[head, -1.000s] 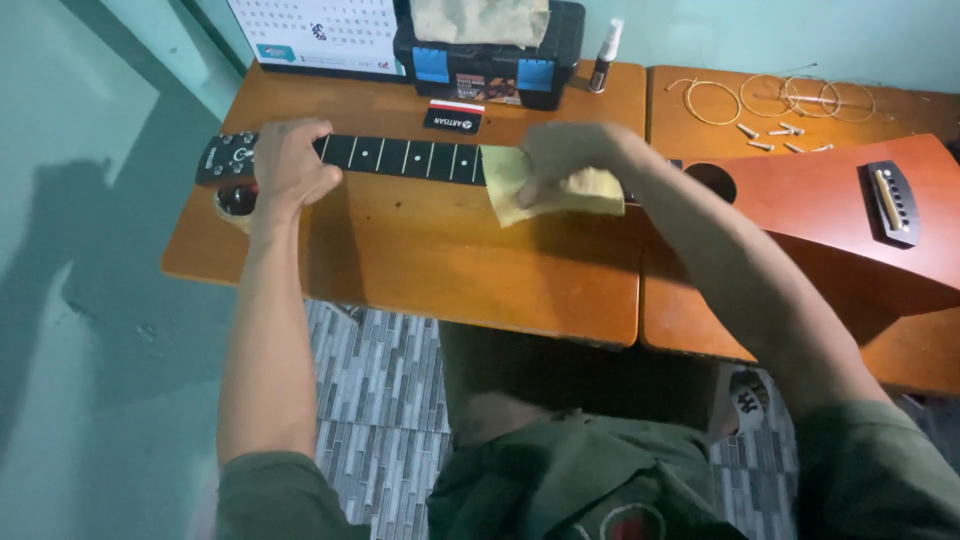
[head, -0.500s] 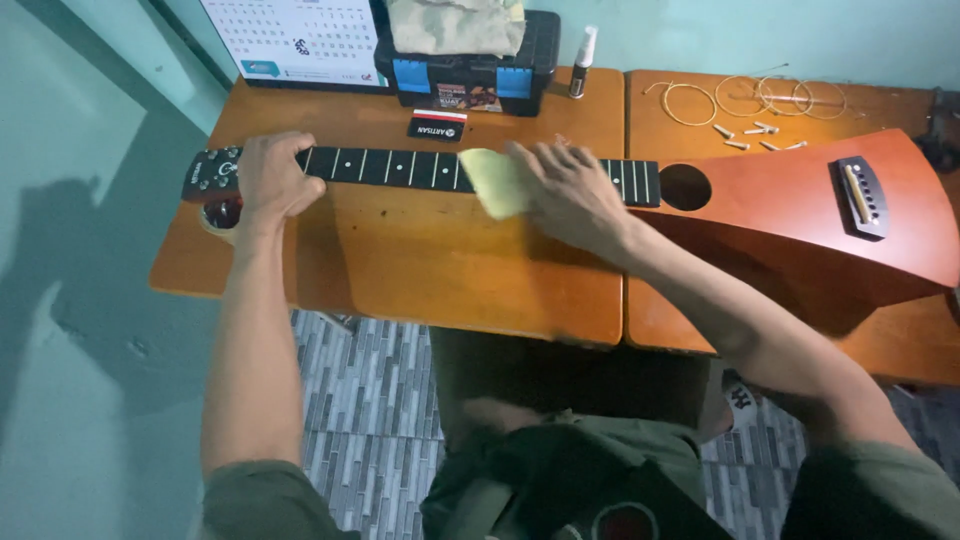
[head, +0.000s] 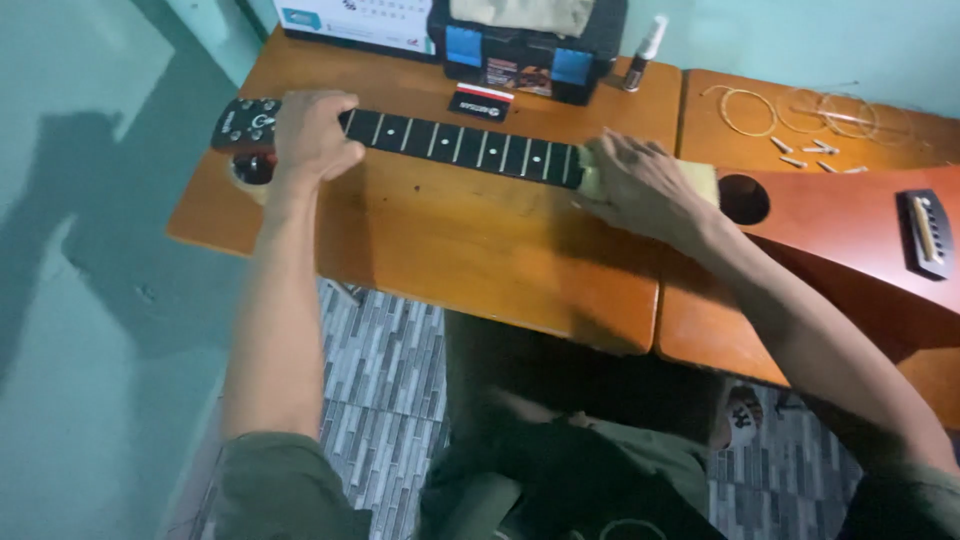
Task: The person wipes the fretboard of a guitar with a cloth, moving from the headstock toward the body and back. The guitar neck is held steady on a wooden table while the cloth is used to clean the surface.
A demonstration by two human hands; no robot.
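An acoustic guitar (head: 840,215) without strings lies flat across two wooden tables pushed together, its headstock (head: 245,122) at nine o'clock and its reddish body at three o'clock; the left hand (head: 312,135) is curled over the top of the neck just beside the headstock, fingers wrapped down around it and gripping it firmly; the right hand (head: 640,185) lies palm down, fingers spread, pressing a pale yellow cloth (head: 592,180) flat against the dark fretboard (head: 465,146) close to the sound hole (head: 744,199), so the cloth is pinned under the palm rather than pinched, and how much of it the hand covers is hard to tell; the bridge (head: 927,232) sits far out at three o'clock on the body; at twelve o'clock on the left table (head: 470,240) stand a black toolbox with blue latches (head: 525,45), a small black card (head: 480,102) just in front of it and a slim bottle with a white cap (head: 642,42) beside it; at one o'clock on the right table (head: 700,320) lie coiled guitar strings (head: 800,108) and a scatter of white bridge pins (head: 810,152), well apart from both hands.
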